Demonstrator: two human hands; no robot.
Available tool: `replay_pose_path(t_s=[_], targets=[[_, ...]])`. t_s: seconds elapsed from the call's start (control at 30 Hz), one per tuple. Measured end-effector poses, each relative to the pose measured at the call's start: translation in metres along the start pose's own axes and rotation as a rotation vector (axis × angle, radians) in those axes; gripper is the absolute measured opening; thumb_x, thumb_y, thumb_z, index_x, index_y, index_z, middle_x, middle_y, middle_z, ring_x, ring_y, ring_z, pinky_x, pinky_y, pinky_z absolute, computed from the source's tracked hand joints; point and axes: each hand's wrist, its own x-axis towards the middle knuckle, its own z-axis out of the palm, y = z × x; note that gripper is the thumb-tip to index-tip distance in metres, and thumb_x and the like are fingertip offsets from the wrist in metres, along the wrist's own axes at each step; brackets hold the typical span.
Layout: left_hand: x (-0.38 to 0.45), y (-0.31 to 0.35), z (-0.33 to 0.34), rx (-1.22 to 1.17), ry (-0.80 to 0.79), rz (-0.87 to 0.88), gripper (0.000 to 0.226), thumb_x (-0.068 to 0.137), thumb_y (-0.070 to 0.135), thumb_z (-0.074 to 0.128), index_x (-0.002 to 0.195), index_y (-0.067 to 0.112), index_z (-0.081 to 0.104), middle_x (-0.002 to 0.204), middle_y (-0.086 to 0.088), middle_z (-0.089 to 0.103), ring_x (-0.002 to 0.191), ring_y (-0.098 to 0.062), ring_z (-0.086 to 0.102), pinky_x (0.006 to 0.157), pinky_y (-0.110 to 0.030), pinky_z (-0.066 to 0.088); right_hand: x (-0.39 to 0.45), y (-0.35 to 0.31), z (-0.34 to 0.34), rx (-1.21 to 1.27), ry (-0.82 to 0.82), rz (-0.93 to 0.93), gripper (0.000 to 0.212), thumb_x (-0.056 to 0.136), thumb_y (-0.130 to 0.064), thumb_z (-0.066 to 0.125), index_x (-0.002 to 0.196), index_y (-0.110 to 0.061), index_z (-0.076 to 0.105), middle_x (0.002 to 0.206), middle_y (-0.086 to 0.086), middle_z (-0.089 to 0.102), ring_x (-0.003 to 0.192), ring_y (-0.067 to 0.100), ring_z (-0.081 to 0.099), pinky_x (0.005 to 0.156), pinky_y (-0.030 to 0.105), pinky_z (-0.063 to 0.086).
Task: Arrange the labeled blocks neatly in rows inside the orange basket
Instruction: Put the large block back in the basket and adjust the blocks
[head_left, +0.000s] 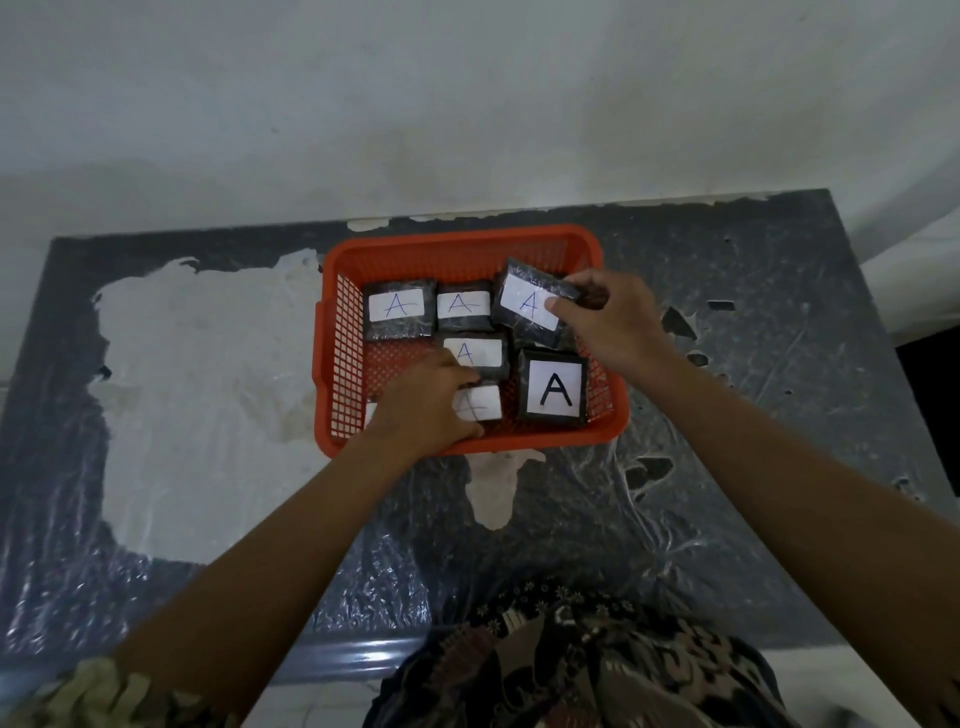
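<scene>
An orange basket (457, 244) sits on the table and holds several dark wrapped blocks with white "A" labels. Two blocks (399, 309) (464, 306) lie side by side along the back row. My right hand (608, 322) grips a third block (530, 301), tilted and raised at the back right. A block with a bold printed A (555, 391) lies at the front right. My left hand (431, 405) rests on a front block (480, 404), with fingers touching the middle block (475, 353). Whether it grips either is unclear.
The table (727, 415) is dark with a worn plastic cover and a large white peeled patch (197, 389) on the left. A white wall (467, 104) stands right behind the basket. Patterned clothing (571, 665) shows at the near edge.
</scene>
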Motion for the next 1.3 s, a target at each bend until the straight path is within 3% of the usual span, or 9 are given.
replay_pose_path(t_s=[0.23, 0.33, 0.47, 0.57, 0.7, 0.87, 1.0, 1.1, 1.3], targets=[[0.017, -0.001, 0.012, -0.074, -0.101, 0.022, 0.081, 0.059, 0.059, 0.080, 0.129, 0.026, 0.057, 0.117, -0.002, 0.059, 0.107, -0.019, 0.050, 0.087, -0.034, 0.046, -0.003, -0.002, -0.004, 0.004, 0.017, -0.015, 0.013, 0.083, -0.032, 0.076, 0.096, -0.030, 0.072, 0.080, -0.021, 0.067, 0.072, -0.014, 0.062, 0.054, 0.000, 0.042], [0.008, -0.012, 0.002, -0.194, -0.114, 0.063, 0.067, 0.069, 0.057, 0.075, 0.127, 0.027, 0.059, 0.112, -0.001, 0.062, 0.101, -0.015, 0.053, 0.087, -0.038, 0.049, -0.003, -0.007, 0.001, -0.001, 0.011, -0.028, 0.012, 0.083, -0.034, 0.076, 0.093, -0.034, 0.070, 0.078, -0.022, 0.066, 0.072, -0.015, 0.062, 0.054, 0.000, 0.043], [-0.007, -0.036, -0.017, -0.114, 0.256, 0.042, 0.034, 0.090, 0.039, 0.058, 0.119, 0.022, 0.063, 0.113, 0.000, 0.064, 0.103, -0.013, 0.056, 0.092, -0.037, 0.048, -0.001, -0.019, 0.022, -0.002, -0.049, -0.026, 0.019, 0.083, -0.037, 0.075, 0.100, -0.034, 0.068, 0.091, -0.018, 0.067, 0.079, -0.003, 0.065, 0.065, 0.012, 0.049], [-0.022, -0.062, -0.027, -0.059, 0.572, -0.078, 0.031, 0.096, 0.027, 0.052, 0.124, 0.015, 0.058, 0.126, -0.008, 0.058, 0.116, -0.022, 0.051, 0.102, -0.037, 0.041, 0.001, -0.029, 0.047, 0.033, -0.115, -0.051, 0.026, 0.085, -0.029, 0.075, 0.110, -0.027, 0.067, 0.103, -0.011, 0.067, 0.088, -0.001, 0.062, 0.067, 0.007, 0.044], [-0.026, -0.086, -0.030, -0.141, 0.475, -0.264, 0.052, 0.100, 0.044, 0.034, 0.144, 0.015, 0.031, 0.148, -0.012, 0.037, 0.137, -0.028, 0.033, 0.111, -0.045, 0.031, 0.004, -0.045, 0.091, 0.001, -0.230, -0.060, 0.025, 0.087, -0.027, 0.074, 0.111, -0.024, 0.067, 0.108, -0.006, 0.062, 0.095, 0.006, 0.059, 0.069, 0.008, 0.040], [-0.018, -0.093, -0.022, -0.445, 0.372, -0.371, 0.063, 0.099, 0.046, 0.027, 0.151, 0.013, 0.011, 0.130, -0.007, 0.056, 0.108, -0.018, 0.059, 0.092, -0.033, 0.049, 0.010, -0.060, 0.136, -0.004, -0.295, -0.053, 0.026, 0.088, -0.024, 0.073, 0.113, -0.018, 0.069, 0.110, -0.005, 0.062, 0.091, -0.001, 0.053, 0.065, 0.002, 0.036], [-0.013, -0.096, -0.015, -0.475, 0.468, -0.389, 0.046, 0.103, 0.035, 0.031, 0.144, 0.015, 0.029, 0.124, -0.004, 0.060, 0.099, -0.013, 0.061, 0.086, -0.020, 0.049, 0.012, -0.062, 0.160, -0.108, -0.333, -0.022, 0.023, 0.089, -0.023, 0.072, 0.111, -0.017, 0.071, 0.115, 0.001, 0.066, 0.094, 0.007, 0.053, 0.074, 0.013, 0.037], [-0.013, -0.096, -0.012, -0.501, 0.499, -0.360, 0.041, 0.103, 0.033, 0.032, 0.141, 0.018, 0.034, 0.125, 0.001, 0.059, 0.095, -0.003, 0.055, 0.075, 0.003, 0.037, 0.009, -0.057, 0.162, -0.206, -0.350, -0.063, 0.028, 0.091, -0.023, 0.069, 0.117, -0.014, 0.070, 0.119, 0.006, 0.067, 0.102, 0.017, 0.060, 0.083, 0.022, 0.045], [-0.012, -0.096, -0.010, -0.497, 0.518, -0.349, 0.039, 0.104, 0.032, 0.031, 0.139, 0.015, 0.037, 0.115, 0.001, 0.062, 0.079, 0.003, 0.055, 0.065, 0.004, 0.038, -0.009, -0.042, 0.164, -0.611, -0.324, -0.339, 0.039, 0.095, -0.033, 0.055, 0.133, -0.024, 0.059, 0.140, 0.003, 0.053, 0.126, 0.026, 0.045, 0.104, 0.046, 0.034]])
